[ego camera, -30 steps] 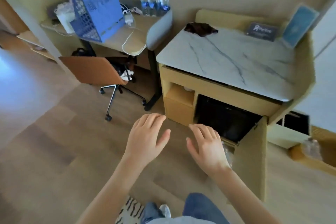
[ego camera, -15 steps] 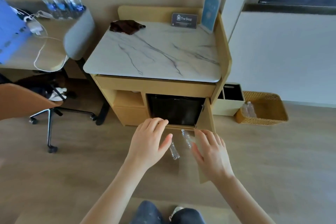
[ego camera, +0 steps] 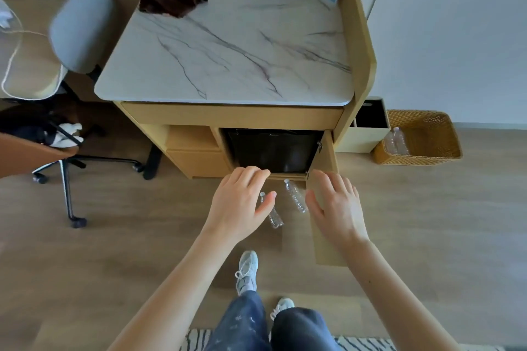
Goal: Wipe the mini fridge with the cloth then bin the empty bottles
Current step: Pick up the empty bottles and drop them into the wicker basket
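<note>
Floor [ego camera: 427, 222]: both bottles [ego camera: 296, 196] [ego camera: 275, 216] now show between hands [ego camera: 238, 202] [ego camera: 335, 205].

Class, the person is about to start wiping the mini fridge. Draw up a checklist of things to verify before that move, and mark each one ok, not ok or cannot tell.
1. Hands free: left hand and right hand hold nothing: ok.
2. Cloth in hand: cloth lies untouched on the marble top: not ok.
3. Fridge reachable: cabinet door open, mini fridge exposed: ok.
4. Floor before the fridge free: near bottle and far bottle lie there: not ok.
5. Bottles empty: cannot tell.
6. Basket in sight beside the cabinet: ok.
</note>
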